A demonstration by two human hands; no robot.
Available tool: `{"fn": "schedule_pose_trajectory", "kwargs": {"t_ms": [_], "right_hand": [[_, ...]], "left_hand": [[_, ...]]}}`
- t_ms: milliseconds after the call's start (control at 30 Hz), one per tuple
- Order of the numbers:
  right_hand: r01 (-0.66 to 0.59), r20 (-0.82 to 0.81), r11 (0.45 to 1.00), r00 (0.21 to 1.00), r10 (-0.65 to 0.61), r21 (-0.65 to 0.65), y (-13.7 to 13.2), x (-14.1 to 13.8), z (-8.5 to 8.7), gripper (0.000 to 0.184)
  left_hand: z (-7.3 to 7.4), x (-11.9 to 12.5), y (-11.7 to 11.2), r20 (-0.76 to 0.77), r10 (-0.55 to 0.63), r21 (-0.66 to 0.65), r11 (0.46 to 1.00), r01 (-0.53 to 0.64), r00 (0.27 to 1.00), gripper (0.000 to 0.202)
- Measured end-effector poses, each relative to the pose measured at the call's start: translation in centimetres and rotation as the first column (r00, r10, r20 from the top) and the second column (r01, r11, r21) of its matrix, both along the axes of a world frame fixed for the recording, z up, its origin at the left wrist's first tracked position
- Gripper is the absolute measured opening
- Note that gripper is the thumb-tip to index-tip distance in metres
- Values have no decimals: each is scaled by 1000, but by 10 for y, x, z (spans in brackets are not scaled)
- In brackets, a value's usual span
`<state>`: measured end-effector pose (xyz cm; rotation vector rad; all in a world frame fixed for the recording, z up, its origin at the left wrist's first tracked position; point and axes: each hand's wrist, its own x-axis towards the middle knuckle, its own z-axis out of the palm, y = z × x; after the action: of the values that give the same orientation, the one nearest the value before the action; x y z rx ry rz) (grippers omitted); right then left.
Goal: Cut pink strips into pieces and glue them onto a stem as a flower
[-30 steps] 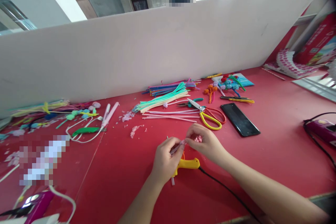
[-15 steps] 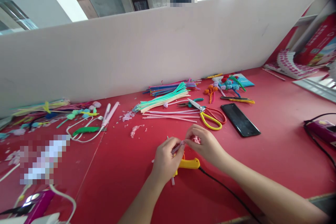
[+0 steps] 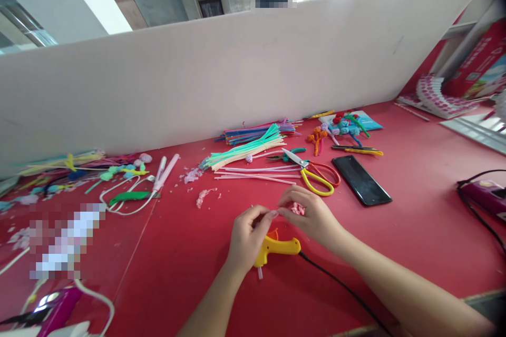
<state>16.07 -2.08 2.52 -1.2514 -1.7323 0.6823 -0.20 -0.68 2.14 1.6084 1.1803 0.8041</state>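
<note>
My left hand [image 3: 247, 237] is closed, its thumb and forefinger pinched together. What they hold is hidden by the fingers. The fingertips of my right hand [image 3: 310, 216] meet them from the right, also in a pinch. A curled, fluffy piece of pink pipe cleaner [image 3: 298, 209] shows under the right hand's fingers, most of it covered by them. Below both hands lies a yellow glue gun [image 3: 282, 246] with an orange trigger, a glue stick poking out of its rear and a black cord. Its front end is behind the left hand.
Beyond the hands lie scissors [image 3: 318, 181], pink pipe cleaners [image 3: 256, 175], a pipe cleaner bundle [image 3: 245, 150] and pliers [image 3: 292, 154]. A phone [image 3: 361, 180] is at right. Leftward are a green knife [image 3: 128, 196] and a pink-white corded tool [image 3: 165, 172]. A white partition [image 3: 221, 73] stands behind.
My left hand has turned slightly, so the pale pink stem seen in it before is now hidden. More of the glue gun shows. The right hand has barely moved.
</note>
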Motion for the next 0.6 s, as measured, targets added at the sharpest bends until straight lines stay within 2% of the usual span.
{"fn": "schedule_pose_trajectory", "kwargs": {"t_ms": [300,600], "right_hand": [[76,136,996,987,-80,36,-2,-2,-1,3],[75,135,997,988,-73,-8,-2,-4,-2,8]], "left_hand": [[-4,-3,3,89,23,-192,981,-5,996,26],[-6,-2,2,94,7,-199,980,12,996,27]]}}
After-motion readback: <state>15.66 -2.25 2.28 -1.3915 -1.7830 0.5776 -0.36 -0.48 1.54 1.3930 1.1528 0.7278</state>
